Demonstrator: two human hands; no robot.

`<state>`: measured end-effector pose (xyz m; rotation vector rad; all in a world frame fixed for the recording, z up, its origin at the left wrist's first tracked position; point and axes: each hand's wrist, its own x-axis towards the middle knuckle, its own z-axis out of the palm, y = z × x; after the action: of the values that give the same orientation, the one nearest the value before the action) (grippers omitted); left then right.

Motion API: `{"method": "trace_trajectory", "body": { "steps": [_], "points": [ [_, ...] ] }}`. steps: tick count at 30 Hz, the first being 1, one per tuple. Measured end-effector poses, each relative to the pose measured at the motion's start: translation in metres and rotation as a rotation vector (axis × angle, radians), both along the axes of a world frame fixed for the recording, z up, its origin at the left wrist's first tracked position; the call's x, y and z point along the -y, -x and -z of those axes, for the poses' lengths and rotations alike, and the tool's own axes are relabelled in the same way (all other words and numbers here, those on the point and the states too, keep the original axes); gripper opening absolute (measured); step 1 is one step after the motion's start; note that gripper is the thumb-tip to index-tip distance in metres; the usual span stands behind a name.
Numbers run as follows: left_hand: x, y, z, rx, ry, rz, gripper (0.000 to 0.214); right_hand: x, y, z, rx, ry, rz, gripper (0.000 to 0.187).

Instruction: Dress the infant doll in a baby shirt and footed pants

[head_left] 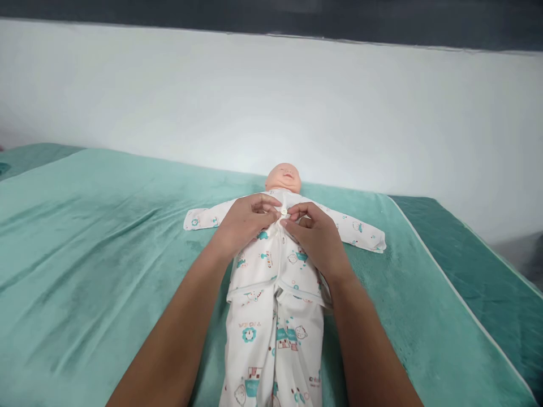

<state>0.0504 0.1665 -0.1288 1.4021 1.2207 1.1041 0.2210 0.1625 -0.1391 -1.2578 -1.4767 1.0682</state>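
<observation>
A baby doll [283, 177] lies on its back in the middle of the bed, head away from me, arms spread. It wears a white printed shirt [271, 260] and matching trousers [271, 350]. My left hand [246, 221] and my right hand [316, 234] rest on the doll's chest, fingers pinched together at the shirt's front opening. Both meet at a small button [284, 211] near the collar. The fingertips press the fabric edges together there.
A teal blanket [93, 249] covers the bed, with a darker green cover [487, 282] showing along the right side. A white wall [271, 107] runs behind the bed. The bed's right edge drops off at far right.
</observation>
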Motion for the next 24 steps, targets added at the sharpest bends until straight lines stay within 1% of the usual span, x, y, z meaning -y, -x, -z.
{"method": "trace_trajectory", "body": {
  "steps": [3,6,9,11,12,14,15,17,19,22,24],
  "points": [
    [0.000,0.000,0.000,-0.066,-0.015,-0.009,0.023,0.000,0.001,0.001,-0.031,0.023,0.036,0.017],
    [-0.001,-0.001,0.001,-0.121,-0.046,-0.014,0.019,-0.001,0.004,0.002,0.047,-0.037,0.096,0.015],
    [0.000,0.002,-0.002,-0.122,-0.077,0.031,0.019,0.001,0.004,-0.003,0.113,-0.085,0.124,0.015],
    [0.002,0.008,-0.005,-0.132,-0.070,0.100,0.021,0.006,0.002,-0.011,0.156,-0.064,0.080,0.016],
    [0.004,0.012,-0.007,-0.148,-0.063,0.148,0.023,0.010,0.001,-0.015,0.200,-0.052,0.044,0.020],
    [0.006,0.019,-0.011,-0.190,-0.052,0.263,0.025,0.019,-0.002,-0.024,0.344,-0.049,-0.026,0.030],
    [0.007,0.022,-0.013,-0.210,-0.049,0.316,0.024,0.024,-0.004,-0.028,0.426,-0.059,-0.058,0.031],
    [0.008,0.026,-0.014,-0.247,-0.054,0.380,0.023,0.032,-0.006,-0.032,0.567,-0.090,-0.111,0.027],
    [0.007,0.025,-0.013,-0.274,-0.071,0.387,0.022,0.036,-0.009,-0.032,0.645,-0.126,-0.143,0.018],
    [0.007,0.022,-0.010,-0.304,-0.096,0.378,0.019,0.036,-0.013,-0.030,0.667,-0.146,-0.204,0.006],
    [0.006,0.022,-0.009,-0.311,-0.112,0.389,0.018,0.035,-0.014,-0.029,0.672,-0.135,-0.244,0.007]
  ]
}}
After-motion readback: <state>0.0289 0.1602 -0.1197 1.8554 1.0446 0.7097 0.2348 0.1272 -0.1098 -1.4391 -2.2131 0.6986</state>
